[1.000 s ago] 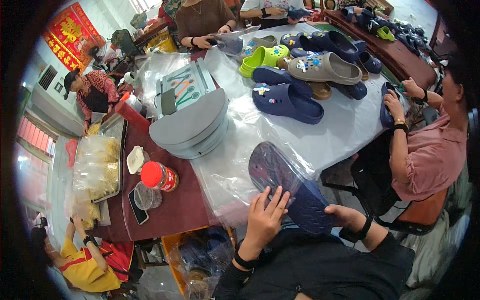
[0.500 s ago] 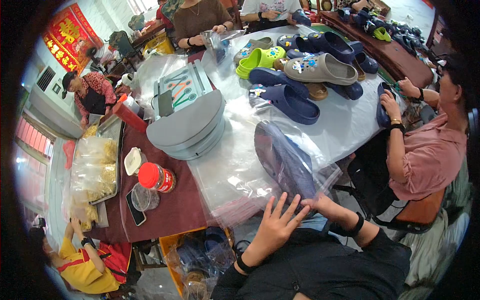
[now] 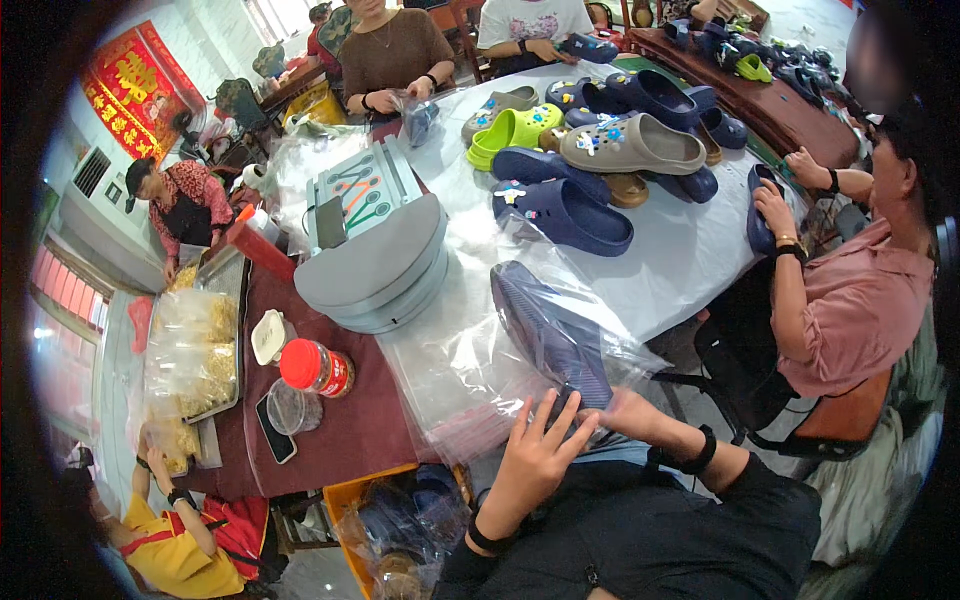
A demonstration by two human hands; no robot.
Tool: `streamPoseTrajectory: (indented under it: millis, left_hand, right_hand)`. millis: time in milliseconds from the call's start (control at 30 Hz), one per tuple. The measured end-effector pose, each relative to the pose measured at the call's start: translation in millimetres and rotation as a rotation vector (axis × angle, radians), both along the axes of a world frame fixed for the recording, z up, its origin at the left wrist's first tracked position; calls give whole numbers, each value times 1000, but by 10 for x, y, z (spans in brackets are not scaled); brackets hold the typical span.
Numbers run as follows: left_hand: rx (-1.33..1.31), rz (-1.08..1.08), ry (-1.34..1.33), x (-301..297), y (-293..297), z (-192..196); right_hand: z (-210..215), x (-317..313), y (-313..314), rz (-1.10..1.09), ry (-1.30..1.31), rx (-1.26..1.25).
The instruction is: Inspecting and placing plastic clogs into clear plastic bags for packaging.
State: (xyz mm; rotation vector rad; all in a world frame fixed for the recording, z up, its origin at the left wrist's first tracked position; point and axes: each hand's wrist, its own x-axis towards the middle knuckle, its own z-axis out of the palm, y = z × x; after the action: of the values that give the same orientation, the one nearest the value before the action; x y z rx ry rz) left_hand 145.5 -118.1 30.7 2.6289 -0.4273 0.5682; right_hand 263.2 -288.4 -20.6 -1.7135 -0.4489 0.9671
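We wear a black short-sleeved top with a small metal zip pull at the chest. Our left hand (image 3: 533, 462) carries a black band at the wrist. Our right hand (image 3: 628, 412) carries a thicker black wristband. Both forearms are bare.

Beside the grey heat sealer (image 3: 375, 255): one red-lidded jar (image 3: 316, 368), one phone (image 3: 273, 430), one green clog (image 3: 512, 132), two grey clogs (image 3: 632, 147), several navy clogs (image 3: 562, 214).

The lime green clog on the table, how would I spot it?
Look to the far end of the white table, where loose clogs lie in a cluster. The lime green clog lies at the cluster's left edge, the only bright green one among navy and grey neighbours.
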Motion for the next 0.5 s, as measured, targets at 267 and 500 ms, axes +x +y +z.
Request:
streamPoseTrajectory:
  millis: [267, 500]
  left_hand:
    - [-54, -28, 59, -45, 10, 57]
    - [-273, 297, -187, -69, 77, -556]
  right_hand:
    - [108, 84, 337, -310, 44, 70]
    - [18, 109, 443, -415, 249, 289]
